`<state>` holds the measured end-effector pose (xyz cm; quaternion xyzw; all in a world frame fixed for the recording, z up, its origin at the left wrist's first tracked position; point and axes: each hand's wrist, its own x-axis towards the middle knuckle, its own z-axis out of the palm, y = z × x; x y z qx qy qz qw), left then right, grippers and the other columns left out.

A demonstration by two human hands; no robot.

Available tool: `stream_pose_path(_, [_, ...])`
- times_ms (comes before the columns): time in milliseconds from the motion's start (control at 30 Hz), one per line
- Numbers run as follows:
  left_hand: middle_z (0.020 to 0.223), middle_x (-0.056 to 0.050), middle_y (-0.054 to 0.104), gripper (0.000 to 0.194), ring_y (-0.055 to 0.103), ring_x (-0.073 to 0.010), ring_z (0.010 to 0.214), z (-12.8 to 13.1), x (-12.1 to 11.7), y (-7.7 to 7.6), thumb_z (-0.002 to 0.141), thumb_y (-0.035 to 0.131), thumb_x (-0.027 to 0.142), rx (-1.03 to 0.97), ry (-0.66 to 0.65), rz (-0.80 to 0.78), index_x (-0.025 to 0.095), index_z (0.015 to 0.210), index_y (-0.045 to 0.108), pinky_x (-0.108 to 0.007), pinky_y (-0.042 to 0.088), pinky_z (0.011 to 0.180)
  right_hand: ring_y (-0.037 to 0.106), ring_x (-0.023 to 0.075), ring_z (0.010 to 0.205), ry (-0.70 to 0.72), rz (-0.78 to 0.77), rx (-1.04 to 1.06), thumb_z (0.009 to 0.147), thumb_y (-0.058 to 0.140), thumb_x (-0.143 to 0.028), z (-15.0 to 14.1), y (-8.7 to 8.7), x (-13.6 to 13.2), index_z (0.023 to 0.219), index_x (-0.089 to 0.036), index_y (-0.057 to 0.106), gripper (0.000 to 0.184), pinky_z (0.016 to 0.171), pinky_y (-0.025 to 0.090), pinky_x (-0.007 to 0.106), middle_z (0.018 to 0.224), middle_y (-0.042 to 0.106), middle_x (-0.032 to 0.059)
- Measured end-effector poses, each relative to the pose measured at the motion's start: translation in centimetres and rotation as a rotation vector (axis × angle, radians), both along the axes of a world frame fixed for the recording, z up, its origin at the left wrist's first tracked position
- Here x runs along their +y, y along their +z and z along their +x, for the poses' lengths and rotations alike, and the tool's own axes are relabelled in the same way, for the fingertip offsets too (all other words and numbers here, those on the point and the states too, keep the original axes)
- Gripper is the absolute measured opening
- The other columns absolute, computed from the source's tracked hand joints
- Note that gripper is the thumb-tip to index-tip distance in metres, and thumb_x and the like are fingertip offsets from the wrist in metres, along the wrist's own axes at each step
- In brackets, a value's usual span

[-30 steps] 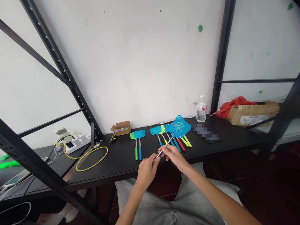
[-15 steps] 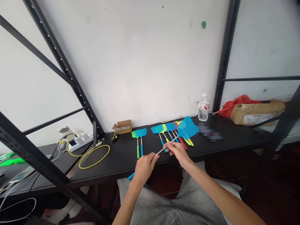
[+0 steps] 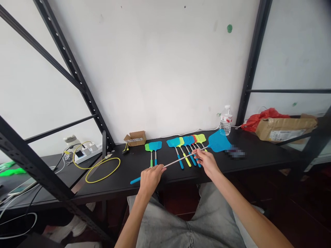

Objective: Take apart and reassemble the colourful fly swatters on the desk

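A blue fly swatter (image 3: 219,141) with a long metal rod is stretched between my hands above the table's front part. My left hand (image 3: 151,177) is closed round the rod near its blue handle, which sticks out to the left. Fingers of my right hand (image 3: 206,160) pinch the rod near the blue head. Behind them lies a row of several fly swatters (image 3: 172,142) in blue, yellow-green and red, heads toward the wall. Further left, a blue fly swatter (image 3: 156,146) lies beside a green fly swatter (image 3: 148,147); my left hand hides part of their handles.
A small open cardboard box (image 3: 136,138) stands at the wall, and a water bottle (image 3: 226,120) at the back right. On the left are a yellow cable (image 3: 119,165) and a power strip (image 3: 89,154). A larger carton (image 3: 284,129) sits right, beyond the black frame post (image 3: 254,58).
My hands have moved apart along the rod, and the rod between them has grown longer. The swatter head has shifted right, and the blue handle now shows left of my left hand.
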<state>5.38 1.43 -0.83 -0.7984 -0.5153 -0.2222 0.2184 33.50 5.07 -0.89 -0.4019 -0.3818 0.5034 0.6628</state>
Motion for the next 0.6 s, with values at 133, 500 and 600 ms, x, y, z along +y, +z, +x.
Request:
stream_pose_path(133, [0.074, 0.0, 0.07, 0.033, 0.061, -0.0139, 0.064, -0.5, 0.2, -0.2, 0.101, 0.039, 0.042, -0.011, -0.019, 0.064, 0.024, 0.091, 0.064, -0.026, 0.027, 0.058, 0.055, 0.0131, 0.065, 0.006, 0.005, 0.034, 0.064, 0.081, -0.055, -0.4, 0.1, -0.2, 0.079, -0.016, 0.076, 0.043, 0.043, 0.039, 0.02, 0.086, 0.067, 0.0098])
stream_pose_path(500, [0.086, -0.001, 0.074, 0.028, 0.066, -0.0149, 0.071, 1.6, -0.9, 0.8, 0.099, 0.044, 0.041, -0.084, -0.063, 0.126, 0.027, 0.109, 0.065, -0.024, 0.036, 0.059, 0.059, 0.0131, 0.067, 0.152, 0.046, 0.068, 0.075, 0.074, -0.054, -2.4, 0.5, -1.8, 0.093, -0.019, 0.074, 0.039, 0.043, 0.039, 0.02, 0.101, 0.07, 0.0104])
stream_pose_path(600, [0.085, -0.002, 0.073, 0.028, 0.065, -0.0152, 0.073, 2.6, -1.1, 0.6, 0.1, 0.044, 0.041, -0.098, -0.076, 0.111, 0.026, 0.107, 0.066, -0.024, 0.036, 0.059, 0.061, 0.0144, 0.068, 0.262, 0.045, -0.052, 0.079, 0.07, -0.055, -4.5, -0.1, -2.7, 0.092, -0.018, 0.075, 0.039, 0.043, 0.039, 0.02, 0.099, 0.07, 0.0113])
